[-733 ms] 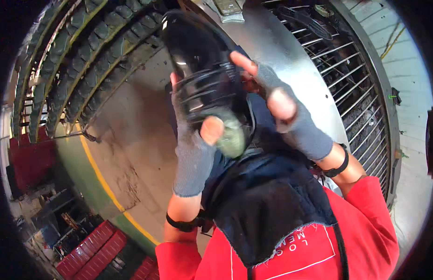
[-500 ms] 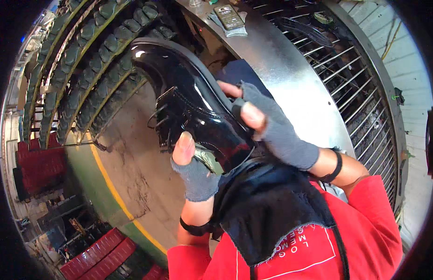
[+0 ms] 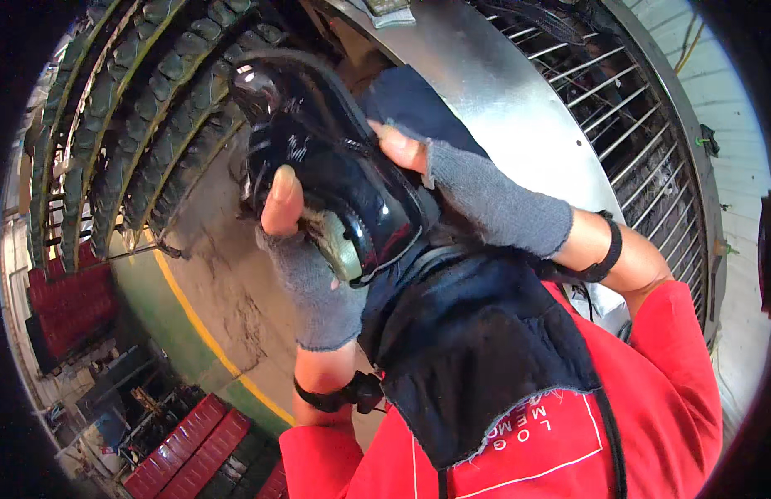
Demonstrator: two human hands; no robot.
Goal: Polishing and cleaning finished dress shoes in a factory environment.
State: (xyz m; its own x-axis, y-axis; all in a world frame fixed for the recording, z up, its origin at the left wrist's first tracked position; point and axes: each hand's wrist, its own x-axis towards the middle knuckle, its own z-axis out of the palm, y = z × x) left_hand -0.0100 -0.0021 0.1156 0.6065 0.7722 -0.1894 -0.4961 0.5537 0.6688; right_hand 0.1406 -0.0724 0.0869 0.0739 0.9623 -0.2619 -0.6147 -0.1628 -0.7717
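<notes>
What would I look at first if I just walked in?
Probably the shiny black shoe near the middle, between the left hand and the right hand, both in grey fingerless gloves. Then the bright red shirt at lower right, and the rows of dark things at upper left.

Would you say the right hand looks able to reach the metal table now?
Probably yes: the metal table lies beside the right hand, nothing visible between them, though that hand is at the shoe.

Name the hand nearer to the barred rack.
Right. The right hand is at the shoe's right side, with the steel tabletop between it and the barred rack. The left hand is at the shoe's left side, farther off.
</notes>
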